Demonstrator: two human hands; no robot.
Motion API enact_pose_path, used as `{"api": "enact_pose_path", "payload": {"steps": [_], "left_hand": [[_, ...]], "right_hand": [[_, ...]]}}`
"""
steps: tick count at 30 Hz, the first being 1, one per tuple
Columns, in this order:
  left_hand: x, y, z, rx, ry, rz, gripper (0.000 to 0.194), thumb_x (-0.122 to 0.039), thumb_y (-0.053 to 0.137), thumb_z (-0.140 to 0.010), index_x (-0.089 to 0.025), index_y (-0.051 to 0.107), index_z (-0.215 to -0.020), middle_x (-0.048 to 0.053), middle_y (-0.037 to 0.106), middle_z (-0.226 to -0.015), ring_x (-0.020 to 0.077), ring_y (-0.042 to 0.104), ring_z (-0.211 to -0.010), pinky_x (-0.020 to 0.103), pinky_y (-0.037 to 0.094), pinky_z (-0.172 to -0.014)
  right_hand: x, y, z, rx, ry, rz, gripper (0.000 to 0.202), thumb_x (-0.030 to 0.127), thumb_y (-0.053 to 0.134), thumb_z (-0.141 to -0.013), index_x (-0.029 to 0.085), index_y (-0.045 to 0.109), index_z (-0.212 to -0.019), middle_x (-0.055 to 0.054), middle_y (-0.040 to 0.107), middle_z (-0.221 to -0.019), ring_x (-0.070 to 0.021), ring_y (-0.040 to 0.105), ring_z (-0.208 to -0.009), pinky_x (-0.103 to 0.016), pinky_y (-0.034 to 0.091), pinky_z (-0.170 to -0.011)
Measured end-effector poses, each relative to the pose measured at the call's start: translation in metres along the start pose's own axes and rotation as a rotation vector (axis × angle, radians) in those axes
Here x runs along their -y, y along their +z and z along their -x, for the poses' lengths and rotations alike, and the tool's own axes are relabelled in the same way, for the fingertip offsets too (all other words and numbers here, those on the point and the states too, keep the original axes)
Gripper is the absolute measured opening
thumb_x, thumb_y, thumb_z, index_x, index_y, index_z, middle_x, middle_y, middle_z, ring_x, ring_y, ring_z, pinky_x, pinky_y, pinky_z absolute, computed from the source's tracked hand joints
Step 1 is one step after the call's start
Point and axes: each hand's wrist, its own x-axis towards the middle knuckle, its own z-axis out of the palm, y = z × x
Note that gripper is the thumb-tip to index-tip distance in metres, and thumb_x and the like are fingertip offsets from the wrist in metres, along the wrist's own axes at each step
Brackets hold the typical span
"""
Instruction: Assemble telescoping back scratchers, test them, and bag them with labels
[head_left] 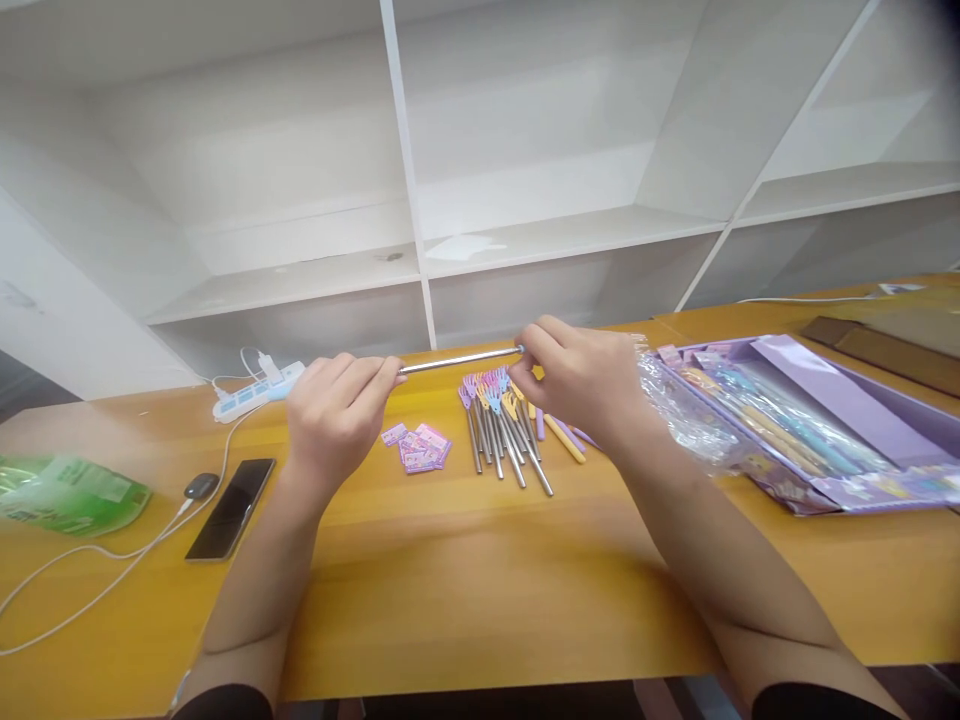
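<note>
A thin, shiny metal rod (459, 361) is stretched level between my hands above the table. My left hand (337, 408) is closed around its left end. At the right end, my right hand (574, 372) pinches a small light-blue tip; the fingers hide whatever lies beyond it. Below the rod lies a pile of similar metal rods (516, 455) with pink, purple, blue and yellow fork-shaped plastic heads. Several purple and yellow tubes (564, 438) lie partly behind my right hand. Small printed purple cards (424, 448) sit left of the pile.
On the right stands a purple box (795, 363) with wrapped items inside, beside crumpled clear plastic (686, 410). A black phone (230, 508), white cable (112, 590), power strip (251, 397) and green pack (75, 495) lie left. White shelving (409, 150) rises behind the table.
</note>
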Motion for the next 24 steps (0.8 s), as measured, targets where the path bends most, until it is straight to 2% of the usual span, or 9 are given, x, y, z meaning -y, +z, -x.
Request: {"api": "enact_pose_path", "payload": {"steps": [4, 9, 12, 14, 16, 20, 21, 23, 24], "left_hand": [[-0.017, -0.002, -0.002, 0.007, 0.002, 0.023, 0.012, -0.011, 0.067, -0.101, -0.023, 0.068, -0.104, 0.002, 0.076, -0.080, 0.0170, 0.057, -0.061, 0.037, 0.033, -0.058], [-0.044, 0.000, -0.002, 0.136, 0.081, 0.114, 0.017, -0.006, 0.059, -0.102, -0.021, 0.067, -0.100, 0.002, 0.074, -0.079, 0.0166, 0.057, -0.063, 0.038, 0.034, -0.059], [-0.038, 0.005, 0.001, 0.202, 0.047, 0.146, 0.014, -0.014, 0.059, -0.106, -0.022, 0.066, -0.097, 0.001, 0.074, -0.080, 0.0161, 0.060, -0.065, 0.037, 0.035, -0.058], [-0.027, 0.006, 0.003, 0.223, -0.004, 0.161, 0.011, -0.020, 0.060, -0.108, -0.022, 0.068, -0.099, 0.002, 0.075, -0.083, 0.0161, 0.064, -0.068, 0.035, 0.037, -0.059], [-0.017, 0.005, 0.005, 0.235, -0.060, 0.159, 0.009, -0.022, 0.061, -0.108, -0.021, 0.069, -0.103, 0.003, 0.078, -0.088, 0.0165, 0.068, -0.073, 0.034, 0.039, -0.060], [-0.010, 0.001, 0.006, 0.279, -0.123, 0.172, 0.012, -0.023, 0.059, -0.109, -0.021, 0.071, -0.107, 0.004, 0.079, -0.093, 0.0172, 0.071, -0.078, 0.033, 0.042, -0.063], [-0.010, 0.001, 0.006, 0.292, -0.128, 0.181, 0.013, -0.024, 0.059, -0.110, -0.021, 0.071, -0.107, 0.003, 0.079, -0.092, 0.0171, 0.071, -0.078, 0.032, 0.043, -0.063], [-0.013, 0.001, 0.006, 0.314, -0.129, 0.196, 0.015, -0.024, 0.058, -0.110, -0.021, 0.072, -0.106, 0.003, 0.078, -0.090, 0.0169, 0.070, -0.077, 0.032, 0.042, -0.063], [-0.014, 0.002, 0.006, 0.325, -0.126, 0.201, 0.016, -0.025, 0.058, -0.110, -0.021, 0.072, -0.105, 0.003, 0.078, -0.090, 0.0168, 0.070, -0.077, 0.031, 0.042, -0.063]], "right_hand": [[0.022, 0.000, 0.006, 0.005, -0.003, -0.037, 0.020, 0.021, 0.049, -0.093, 0.023, 0.067, -0.083, -0.006, 0.067, -0.080, -0.0156, 0.047, -0.062, -0.031, 0.021, -0.055], [0.071, 0.012, 0.021, 0.085, -0.141, -0.129, 0.026, 0.023, 0.047, -0.096, 0.023, 0.066, -0.079, -0.003, 0.063, -0.070, -0.0148, 0.039, -0.054, -0.033, 0.016, -0.053], [0.068, 0.007, 0.018, 0.174, -0.215, -0.224, 0.027, 0.026, 0.044, -0.101, 0.023, 0.070, -0.094, -0.003, 0.071, -0.084, -0.0150, 0.051, -0.059, -0.033, 0.021, -0.054], [0.046, -0.004, 0.013, 0.217, -0.216, -0.330, 0.030, 0.035, 0.044, -0.106, 0.024, 0.070, -0.116, -0.004, 0.077, -0.103, -0.0166, 0.062, -0.071, -0.032, 0.030, -0.058], [0.013, -0.013, 0.005, 0.248, -0.103, -0.401, 0.036, 0.045, 0.044, -0.109, 0.024, 0.066, -0.129, -0.005, 0.078, -0.115, -0.0182, 0.068, -0.082, -0.031, 0.040, -0.068], [-0.067, -0.003, -0.005, 0.342, 0.266, -0.144, 0.038, 0.049, 0.044, -0.107, 0.025, 0.071, -0.120, -0.008, 0.079, -0.114, -0.0247, 0.070, -0.094, -0.034, 0.041, -0.072], [-0.084, 0.007, -0.006, 0.441, 0.349, -0.067, 0.039, 0.048, 0.045, -0.106, 0.024, 0.071, -0.122, -0.010, 0.078, -0.118, -0.0265, 0.070, -0.098, -0.035, 0.042, -0.073], [-0.112, 0.031, -0.007, 0.825, 0.486, 0.088, 0.044, 0.048, 0.047, -0.105, 0.019, 0.071, -0.128, -0.016, 0.074, -0.130, -0.0300, 0.068, -0.109, -0.036, 0.045, -0.077], [-0.121, 0.043, -0.007, 0.939, 0.510, 0.097, 0.043, 0.050, 0.055, -0.102, 0.016, 0.074, -0.122, -0.018, 0.075, -0.124, -0.0312, 0.069, -0.105, -0.037, 0.046, -0.076]]}}
